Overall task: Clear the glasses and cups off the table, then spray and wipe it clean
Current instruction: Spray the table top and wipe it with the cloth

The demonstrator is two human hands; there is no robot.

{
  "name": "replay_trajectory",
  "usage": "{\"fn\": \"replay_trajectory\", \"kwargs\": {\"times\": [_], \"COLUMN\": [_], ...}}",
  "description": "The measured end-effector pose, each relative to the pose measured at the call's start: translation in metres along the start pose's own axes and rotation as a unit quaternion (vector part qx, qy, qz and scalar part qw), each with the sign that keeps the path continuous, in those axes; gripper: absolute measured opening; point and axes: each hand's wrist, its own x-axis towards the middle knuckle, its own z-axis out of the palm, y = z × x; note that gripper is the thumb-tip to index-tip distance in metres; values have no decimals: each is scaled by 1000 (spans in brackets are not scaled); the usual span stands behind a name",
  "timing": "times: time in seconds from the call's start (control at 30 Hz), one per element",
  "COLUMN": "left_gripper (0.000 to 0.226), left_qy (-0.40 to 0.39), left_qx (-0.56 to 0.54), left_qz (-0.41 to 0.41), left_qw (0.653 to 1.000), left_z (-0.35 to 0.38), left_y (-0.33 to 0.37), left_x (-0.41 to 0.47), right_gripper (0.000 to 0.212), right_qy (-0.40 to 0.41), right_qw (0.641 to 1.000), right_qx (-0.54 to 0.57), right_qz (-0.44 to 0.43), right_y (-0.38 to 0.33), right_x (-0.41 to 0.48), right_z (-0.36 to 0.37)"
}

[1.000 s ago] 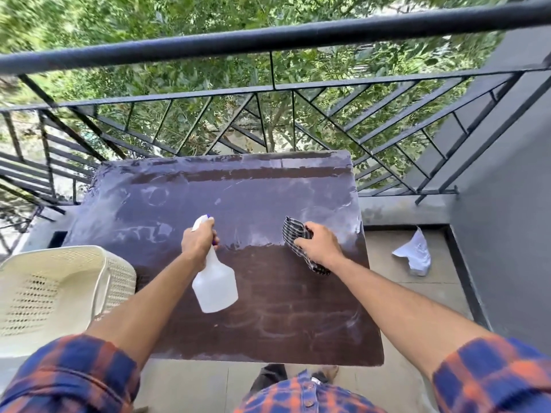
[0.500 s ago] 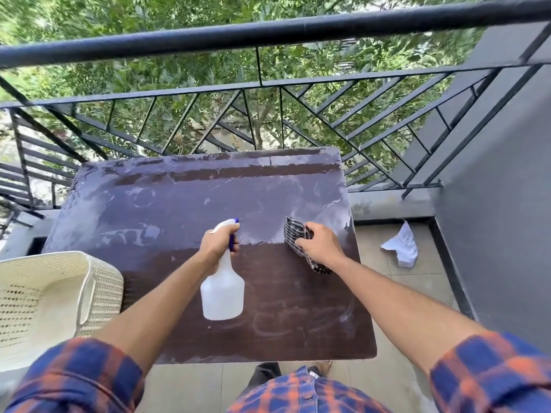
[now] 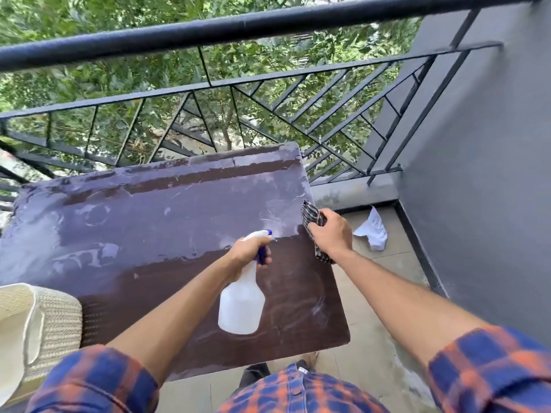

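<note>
A dark brown table (image 3: 134,234) fills the middle of the view, its far half shiny and wet with pale ring marks. No glasses or cups stand on it. My left hand (image 3: 249,253) grips the neck of a white spray bottle (image 3: 241,305) with a blue trigger, nozzle pointing toward the far right part of the tabletop. My right hand (image 3: 329,234) holds a crumpled black-and-white checked cloth (image 3: 310,214) at the table's right edge, raised slightly off the surface.
A cream wicker-pattern plastic chair (image 3: 38,326) stands at the table's left front corner. A black metal railing (image 3: 238,81) runs behind the table. A grey wall (image 3: 477,174) closes the right side. Crumpled white paper (image 3: 372,231) lies on the floor.
My view has swung left and tilted, so the table sits further left. The spray bottle moved toward the right side of the tabletop. The cloth hand shifted to the table's right edge.
</note>
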Motion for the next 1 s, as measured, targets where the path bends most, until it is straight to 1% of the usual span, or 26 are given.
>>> {"fn": "replay_trajectory", "kwargs": {"times": [0.1,0.2,0.27,0.33,0.43,0.5,0.6,0.7,0.77,0.9,1.0], "left_gripper": [15,8,9,13,21,24,5,2,9,17,17], "left_qy": [-9,-26,-43,-44,0,40,74,96,140,237,254], "left_qx": [18,48,104,130,134,108,64,46,46,7,-13], "left_qz": [-14,-17,-1,4,3,6,1,-8,-3,-6,-9], "left_qw": [1000,998,994,991,991,993,995,994,989,972,967], "left_z": [17,27,29,29,22,11,-15,-43,-61,-98,-117], "left_y": [-6,-11,-13,-17,-23,-27,-30,-37,-43,-56,-62], "left_x": [3,5,4,3,-2,-6,-13,-22,-30,-45,-54], "right_gripper": [35,34,35,35,32,31,31,33,31,29,30], "right_qy": [18,17,10,2,1,-3,-14,-32,-47,-74,-89], "right_qw": [1000,999,999,999,999,999,999,998,996,991,986], "right_qx": [20,24,28,33,35,32,32,27,22,8,9], "right_qz": [13,17,18,16,-1,-16,-31,-48,-68,-113,-138], "right_y": [10,19,23,26,27,25,19,7,-2,-22,-36], "right_x": [4,5,4,3,0,-1,-2,-3,-4,-8,-13], "right_z": [-11,-17,-18,-17,-14,-11,-4,5,11,25,35]}}
